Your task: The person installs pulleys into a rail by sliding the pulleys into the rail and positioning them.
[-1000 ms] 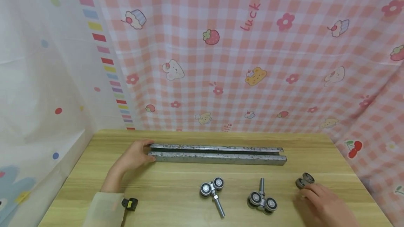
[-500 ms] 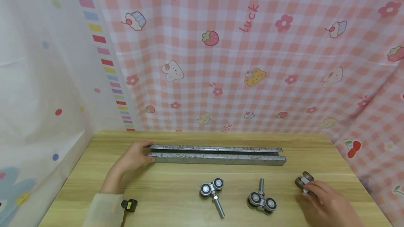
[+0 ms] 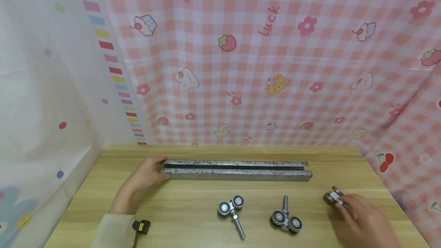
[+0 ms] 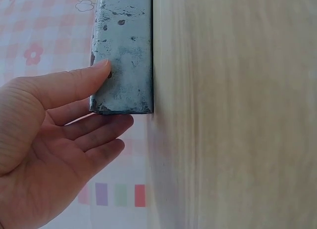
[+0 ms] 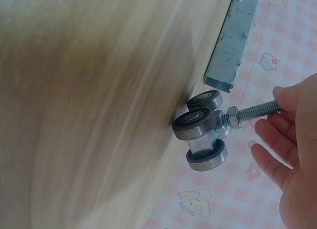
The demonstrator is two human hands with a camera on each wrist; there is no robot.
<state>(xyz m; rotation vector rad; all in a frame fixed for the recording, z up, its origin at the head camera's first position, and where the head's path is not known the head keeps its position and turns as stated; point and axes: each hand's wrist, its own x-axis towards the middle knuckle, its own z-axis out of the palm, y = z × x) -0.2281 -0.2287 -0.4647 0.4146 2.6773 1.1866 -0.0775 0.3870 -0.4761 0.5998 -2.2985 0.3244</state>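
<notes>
A steel channel rail lies across the back of the table, its slot facing up. My left hand grips the rail's left end; in the left wrist view the thumb presses the rail's side and the fingers reach round its end. Past the rail's right end, my right hand pinches a roller trolley by its threaded bolt. The right wrist view shows the trolley's wheels and nut, with the bolt's tip between thumb and fingers. Whether its wheels touch the table cannot be told.
Two more roller trolleys lie in front of the rail: one in the middle with its bolt toward me, another with its bolt pointing away. A black strap mount is on my left wrist. Checked cloth hangs behind the table.
My right hand has shifted slightly right and turned the trolley, so more of its middle part shows. The left hand stays on the rail. The head view has tilted a little.
</notes>
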